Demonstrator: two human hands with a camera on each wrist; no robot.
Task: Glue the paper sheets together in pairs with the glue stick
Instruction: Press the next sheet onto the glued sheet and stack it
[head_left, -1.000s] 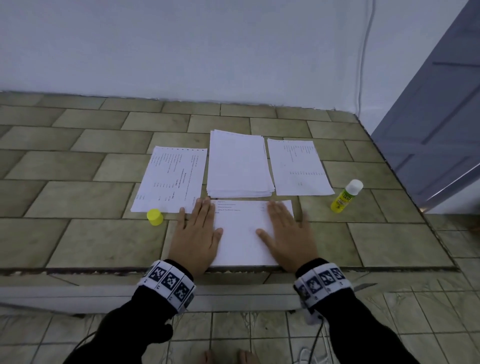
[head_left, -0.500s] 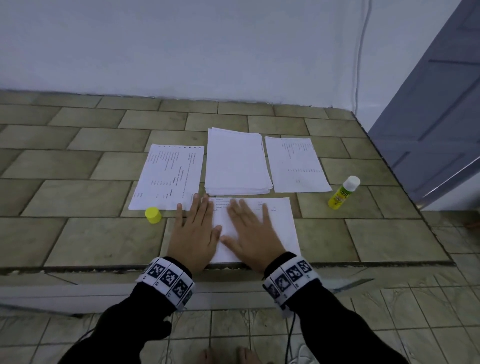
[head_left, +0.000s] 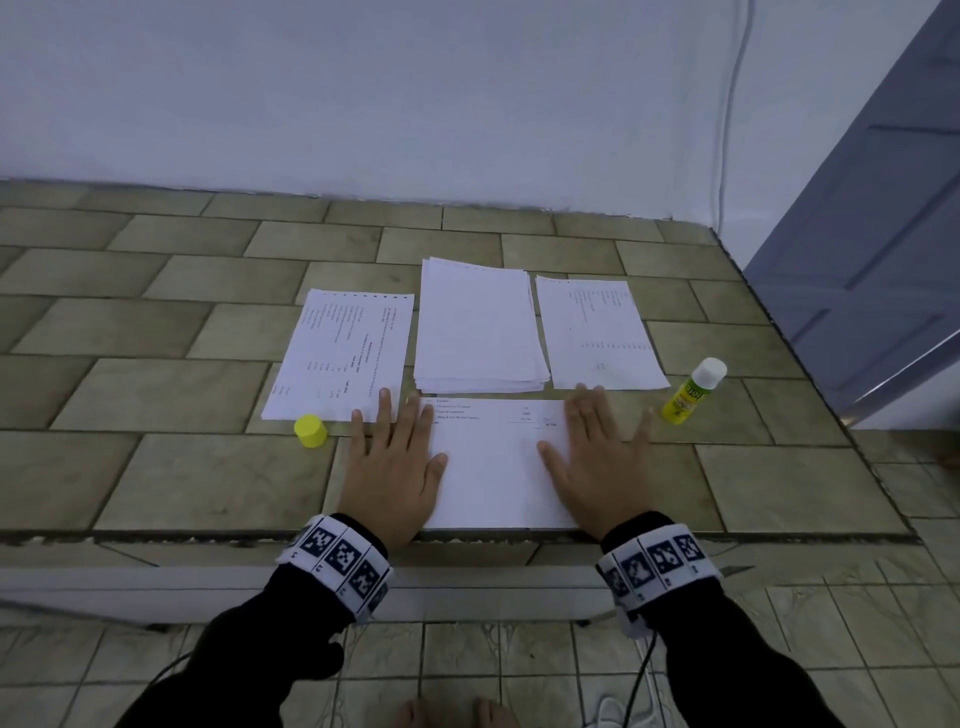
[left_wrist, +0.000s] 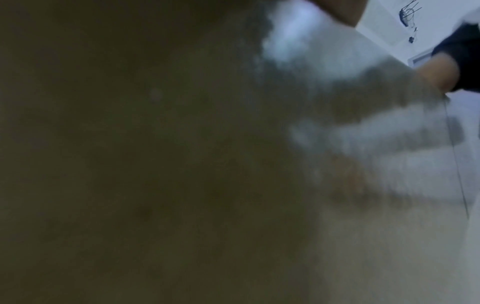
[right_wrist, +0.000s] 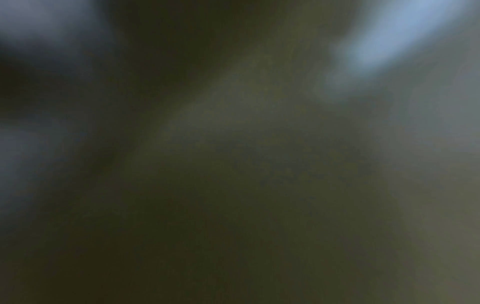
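A white printed sheet (head_left: 493, 462) lies at the front edge of the tiled counter. My left hand (head_left: 395, 467) lies flat on its left edge, fingers straight. My right hand (head_left: 597, 457) presses flat on its right edge, fingers spread. Behind them lie a printed sheet (head_left: 343, 353) on the left, a stack of blank sheets (head_left: 478, 327) in the middle and another printed sheet (head_left: 597, 332) on the right. The yellow glue stick (head_left: 693, 389) with its white tip stands uncapped right of my right hand. Its yellow cap (head_left: 310, 431) sits left of my left hand. Both wrist views are dark and blurred.
The tiled counter (head_left: 156, 395) ends at a front edge (head_left: 208, 535) just under my wrists. A white wall (head_left: 415, 104) runs along the back, and a grey-blue door (head_left: 883, 234) stands at the right. A cable (head_left: 727, 130) hangs down the wall.
My right hand slid left across the sheet to beside my left hand, then swept back right to the sheet's right edge. My left hand stayed in place.
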